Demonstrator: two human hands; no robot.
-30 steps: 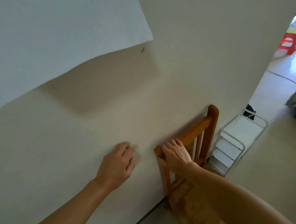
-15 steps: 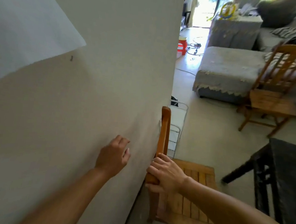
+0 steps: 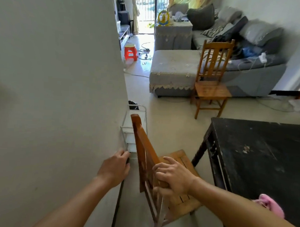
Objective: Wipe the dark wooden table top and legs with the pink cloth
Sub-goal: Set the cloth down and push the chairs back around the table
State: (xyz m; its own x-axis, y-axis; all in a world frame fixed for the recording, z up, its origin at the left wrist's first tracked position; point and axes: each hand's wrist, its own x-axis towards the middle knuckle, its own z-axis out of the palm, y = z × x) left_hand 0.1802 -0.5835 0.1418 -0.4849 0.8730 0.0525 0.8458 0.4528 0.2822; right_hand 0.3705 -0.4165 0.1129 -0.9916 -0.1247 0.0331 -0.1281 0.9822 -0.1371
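Note:
The dark wooden table [image 3: 259,155] fills the right side, its top worn and speckled, one carved leg [image 3: 200,151] showing at its near-left corner. The pink cloth [image 3: 270,205] lies bunched on the table's near edge, partly behind my right forearm. My right hand [image 3: 173,178] grips the top rail of a brown wooden chair [image 3: 143,148] that stands between the wall and the table. My left hand [image 3: 115,167] hangs with loosely curled fingers beside the wall, holding nothing.
A grey wall [image 3: 59,90] runs along the left. A white wire rack [image 3: 132,129] stands behind the chair. Farther off are a second wooden chair [image 3: 212,78], a grey sofa [image 3: 201,67] and a red stool [image 3: 130,51] on pale floor.
My view has swung right from the wall to the room, bringing the table and pink cloth into sight. My right hand stays on the chair back; my left hand has come off the wall.

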